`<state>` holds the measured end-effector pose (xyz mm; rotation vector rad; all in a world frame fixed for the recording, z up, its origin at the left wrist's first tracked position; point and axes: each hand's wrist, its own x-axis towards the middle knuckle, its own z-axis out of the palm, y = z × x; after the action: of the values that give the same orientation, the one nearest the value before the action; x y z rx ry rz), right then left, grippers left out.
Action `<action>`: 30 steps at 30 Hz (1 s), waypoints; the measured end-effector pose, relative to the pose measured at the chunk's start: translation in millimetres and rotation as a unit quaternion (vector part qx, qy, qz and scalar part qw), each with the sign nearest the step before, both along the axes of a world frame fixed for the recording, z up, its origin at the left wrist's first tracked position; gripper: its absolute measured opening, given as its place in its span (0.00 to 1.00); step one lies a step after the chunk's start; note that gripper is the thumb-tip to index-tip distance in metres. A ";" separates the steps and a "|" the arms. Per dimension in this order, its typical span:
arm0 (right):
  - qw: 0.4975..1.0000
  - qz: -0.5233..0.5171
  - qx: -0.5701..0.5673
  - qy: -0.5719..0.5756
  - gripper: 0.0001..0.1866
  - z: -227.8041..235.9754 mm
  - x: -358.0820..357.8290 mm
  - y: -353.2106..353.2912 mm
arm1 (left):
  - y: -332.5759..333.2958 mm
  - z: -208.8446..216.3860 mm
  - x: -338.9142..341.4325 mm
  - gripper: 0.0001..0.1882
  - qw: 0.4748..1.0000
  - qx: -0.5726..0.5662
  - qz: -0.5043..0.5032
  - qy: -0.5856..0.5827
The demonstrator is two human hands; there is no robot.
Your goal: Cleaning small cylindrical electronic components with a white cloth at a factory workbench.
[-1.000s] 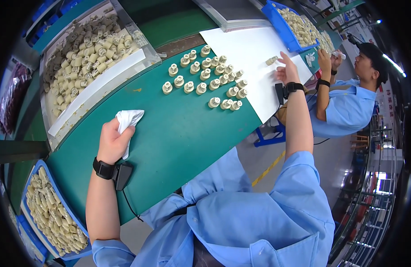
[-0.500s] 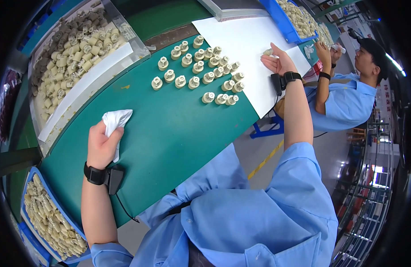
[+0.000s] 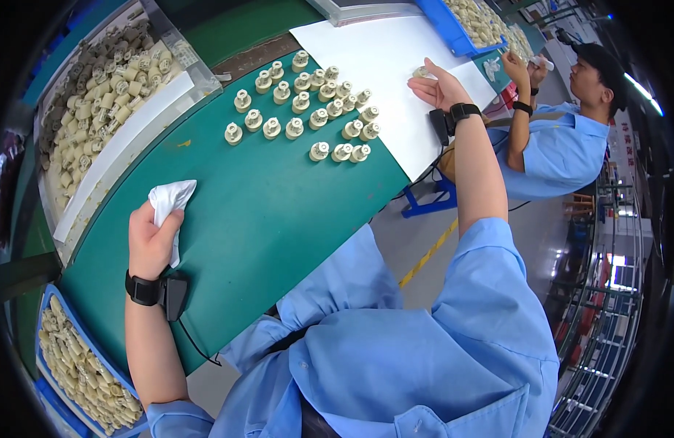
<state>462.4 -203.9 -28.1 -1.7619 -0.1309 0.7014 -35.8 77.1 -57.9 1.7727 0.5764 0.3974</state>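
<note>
My left hand [image 3: 151, 237] is closed around a crumpled white cloth [image 3: 170, 201], just above the left part of the green table [image 3: 227, 233]. Over the white sheet at the table's far right is my right hand [image 3: 441, 87], palm partly turned up and fingers stretched. A small cream cylindrical part [image 3: 423, 72] is held between its thumb and fingers, partly hidden. Between the hands, several cream cylindrical parts with metal tops [image 3: 300, 102] stand upright in loose rows on the green surface.
A large tray [image 3: 132, 146] at the far left and blue bins [image 3: 57, 292] [image 3: 443, 25] are heaped with cream parts. White paper [image 3: 359, 55] covers the table's right end. A co-worker [image 3: 563, 146] sits at the right, hands raised. Dark cables hang from both my wrist straps.
The whole view has shifted, so the table and parts appear farther left and higher. My right hand, with the small part, has moved slightly away over the paper. My left hand keeps the cloth.
</note>
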 end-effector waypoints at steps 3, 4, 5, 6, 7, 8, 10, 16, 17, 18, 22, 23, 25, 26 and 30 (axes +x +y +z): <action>1.000 0.000 -0.011 0.029 0.31 -1.4 1.9 -0.5 | -2.4 0.4 0.6 0.12 1.000 0.003 0.008 -0.007; 0.999 -0.002 -0.012 0.030 0.31 -0.5 -0.2 0.8 | -2.8 0.5 0.5 0.11 1.000 0.001 0.011 -0.007; 0.999 -0.018 -0.013 0.025 0.31 1.3 -3.2 3.8 | -3.0 0.4 0.2 0.11 1.000 -0.001 0.014 -0.008; 0.999 -0.034 -0.013 0.021 0.31 2.9 -6.0 6.9 | -2.9 -0.1 -0.4 0.11 1.000 -0.004 0.017 -0.007; 0.999 -0.049 -0.015 0.018 0.31 3.3 -7.1 8.1 | -2.4 -0.5 -1.0 0.11 1.000 -0.007 0.016 -0.005; 0.998 -0.050 -0.018 0.020 0.31 2.0 -5.5 7.4 | -1.4 -0.7 -1.9 0.10 1.000 -0.003 0.015 0.009; 0.999 -0.039 -0.018 0.014 0.30 1.7 -2.3 4.4 | 0.7 0.1 -3.0 0.10 0.999 0.004 0.011 0.036; 1.000 -0.004 -0.010 0.005 0.29 -4.4 2.9 0.9 | 1.9 0.6 -4.6 0.10 0.999 0.016 0.016 0.043; 1.000 0.000 -0.006 0.010 0.28 -5.3 3.2 -0.1 | 1.7 0.4 -4.4 0.10 0.999 0.017 0.022 0.039; 1.000 0.005 -0.002 0.014 0.27 -5.3 3.7 -1.4 | 1.5 0.4 -2.8 0.10 0.999 0.018 0.028 0.034; 1.000 0.004 0.013 0.008 0.27 -8.6 5.4 -1.6 | 0.7 3.3 -1.8 0.11 0.999 0.015 0.034 0.029; 1.000 0.001 0.017 0.003 0.27 -8.5 5.9 -0.5 | 0.4 3.2 -0.7 0.11 0.999 0.019 0.036 0.027; 1.000 -0.010 0.018 0.018 0.26 -9.2 8.1 2.3 | 1.4 -1.0 -1.3 0.11 1.000 0.005 0.026 0.013; 0.999 -0.025 0.011 0.034 0.25 -7.7 9.8 1.7 | 2.2 -2.5 -2.2 0.11 1.000 -0.002 0.022 0.005; 0.999 -0.008 -0.033 0.022 0.21 -0.9 0.8 3.5 | 1.2 -1.2 -0.5 0.11 1.000 -0.014 0.004 0.003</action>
<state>463.2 -200.4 -29.0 -1.8080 -0.0639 0.7384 -36.3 78.2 -59.1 1.7467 0.5915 0.3875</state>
